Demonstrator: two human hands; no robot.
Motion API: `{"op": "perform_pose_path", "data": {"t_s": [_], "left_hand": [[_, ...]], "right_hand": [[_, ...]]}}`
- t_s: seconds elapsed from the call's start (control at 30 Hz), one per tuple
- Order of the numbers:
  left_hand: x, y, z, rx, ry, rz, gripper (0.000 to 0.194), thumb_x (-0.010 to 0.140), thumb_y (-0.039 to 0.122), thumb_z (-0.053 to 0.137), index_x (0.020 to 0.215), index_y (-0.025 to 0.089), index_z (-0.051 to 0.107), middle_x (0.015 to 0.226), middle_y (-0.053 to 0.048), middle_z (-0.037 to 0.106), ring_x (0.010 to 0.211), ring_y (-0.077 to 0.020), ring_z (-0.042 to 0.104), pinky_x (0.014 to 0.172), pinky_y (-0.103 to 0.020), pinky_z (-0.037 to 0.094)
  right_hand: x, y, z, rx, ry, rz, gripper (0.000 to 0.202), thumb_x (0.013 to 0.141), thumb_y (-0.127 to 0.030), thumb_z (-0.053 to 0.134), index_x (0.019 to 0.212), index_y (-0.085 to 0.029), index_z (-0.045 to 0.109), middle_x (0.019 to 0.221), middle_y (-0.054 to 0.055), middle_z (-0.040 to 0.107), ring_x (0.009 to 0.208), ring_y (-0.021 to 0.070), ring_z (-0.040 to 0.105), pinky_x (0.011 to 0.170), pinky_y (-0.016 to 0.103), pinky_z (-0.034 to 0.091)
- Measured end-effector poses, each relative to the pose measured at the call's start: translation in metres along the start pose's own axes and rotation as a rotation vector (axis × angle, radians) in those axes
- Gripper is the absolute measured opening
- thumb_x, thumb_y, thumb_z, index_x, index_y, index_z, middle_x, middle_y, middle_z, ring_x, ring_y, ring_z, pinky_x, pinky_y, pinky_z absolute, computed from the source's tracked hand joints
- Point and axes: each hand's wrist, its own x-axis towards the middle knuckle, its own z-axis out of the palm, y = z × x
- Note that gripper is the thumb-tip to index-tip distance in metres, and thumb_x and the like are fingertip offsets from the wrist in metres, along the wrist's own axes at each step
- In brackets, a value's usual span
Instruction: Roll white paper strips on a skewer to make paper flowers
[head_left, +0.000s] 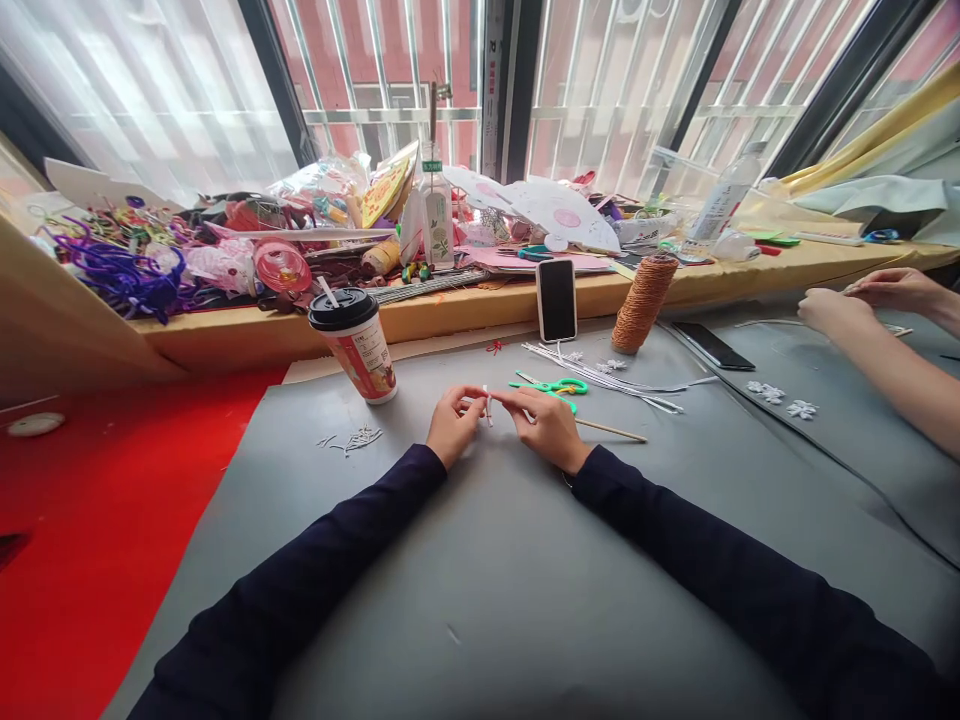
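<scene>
The small, thin white strip with a touch of red (489, 408) stands roughly upright between the two hands, above the grey surface (510, 560) — its upper part at the fingertips. The left hand (456, 422) pinches it from one side, fingers curled in; the right hand (546, 425) reaches from the other side with its index finger extended to the strip's upper part, though whether it grips or only touches cannot be told. Just beside the right hand, partly behind it, lie green-handled scissors (564, 386), and a thin light-brown wooden stick (616, 432) sticks out past that hand. Beyond them are a bundle of long white strips (637, 388) and small white flower-shaped pieces (612, 366). A small red knotted piece (495, 346) lies beyond the hands, near an upright phone with a white edge (556, 300). To the right of that phone stands a cone of orange-brown cord (645, 305). On the left are a paper cup with a black lid (363, 345) and — nearer the person — a little pile of short white clippings (357, 440).
</scene>
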Motion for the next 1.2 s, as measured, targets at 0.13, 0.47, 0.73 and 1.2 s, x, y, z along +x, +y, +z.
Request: {"op": "perform_pose_path", "data": {"t_s": [0.13, 0.47, 0.73, 1.2], "left_hand": [[0.0, -0.002, -0.001, 0.135, -0.047, 0.076, 0.026, 0.07, 0.037, 0.058, 0.082, 0.014, 0.061, 0.069, -0.004, 0.058, 0.062, -0.0109, 0.056, 0.052, -0.02, 0.041], [-0.001, 0.006, -0.005, 0.118, -0.121, -0.041, 0.029, 0.067, 0.037, 0.06, 0.08, 0.011, 0.064, 0.069, -0.004, 0.059, 0.062, -0.0104, 0.051, 0.052, -0.02, 0.037], [0.0, 0.012, -0.009, 0.126, -0.163, -0.051, 0.029, 0.067, 0.041, 0.06, 0.067, 0.012, 0.062, 0.061, 0.0, 0.054, 0.055, -0.0075, 0.045, 0.053, -0.02, 0.037], [0.003, 0.002, -0.013, 0.216, -0.123, 0.033, 0.027, 0.066, 0.039, 0.06, 0.067, 0.012, 0.062, 0.07, -0.002, 0.053, 0.055, -0.0082, 0.047, 0.053, -0.022, 0.042]], "right_hand": [[-0.001, -0.001, -0.001, -0.003, -0.026, 0.006, 0.03, 0.086, -0.024, 0.039, 0.109, -0.03, 0.057, 0.076, 0.0, 0.059, 0.064, 0.0095, 0.05, 0.056, 0.019, 0.033], [0.001, 0.008, 0.002, -0.136, -0.093, -0.11, 0.037, 0.085, -0.017, 0.037, 0.115, -0.032, 0.052, 0.084, -0.001, 0.061, 0.072, 0.0095, 0.052, 0.058, 0.02, 0.031], [0.001, 0.018, 0.001, -0.135, -0.111, -0.248, 0.036, 0.085, -0.017, 0.039, 0.114, -0.031, 0.052, 0.085, -0.001, 0.061, 0.076, 0.0103, 0.052, 0.064, 0.021, 0.032], [-0.002, 0.009, -0.002, -0.125, -0.094, -0.056, 0.03, 0.088, -0.036, 0.033, 0.089, -0.022, 0.06, 0.081, 0.002, 0.062, 0.076, 0.0116, 0.054, 0.061, 0.022, 0.031]]}}
